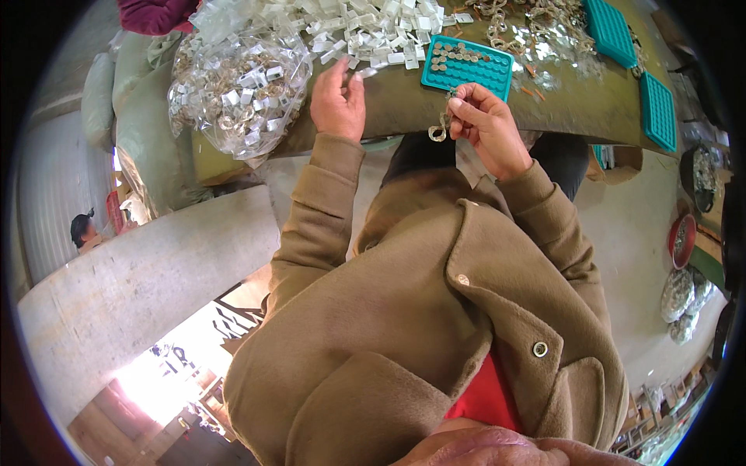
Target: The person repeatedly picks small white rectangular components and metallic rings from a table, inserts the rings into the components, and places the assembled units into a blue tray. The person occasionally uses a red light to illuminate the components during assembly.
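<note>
My right hand (491, 133) pinches a thin, pale-gold looped strip (438, 130) between thumb and fingers. The strip dangles off the table's near edge; its exact kind is too small to tell. Just beyond that hand lies a teal tray (483, 78) with rows of round hollows, some filled with small round metallic pieces (454, 56). At the near edge of a heap of small clear-white plastic boxes (373, 31), my left hand (339, 105) is open, its thumb and index finger apart. Whether its fingertips touch a box is unclear.
Left of my left hand sits a clear bag (241, 97) stuffed with boxes and gold-coloured pieces. More looped strips (544, 27) are heaped at the far right, beside further teal trays (659, 111). A person's dark red sleeve (155, 14) shows at the far left.
</note>
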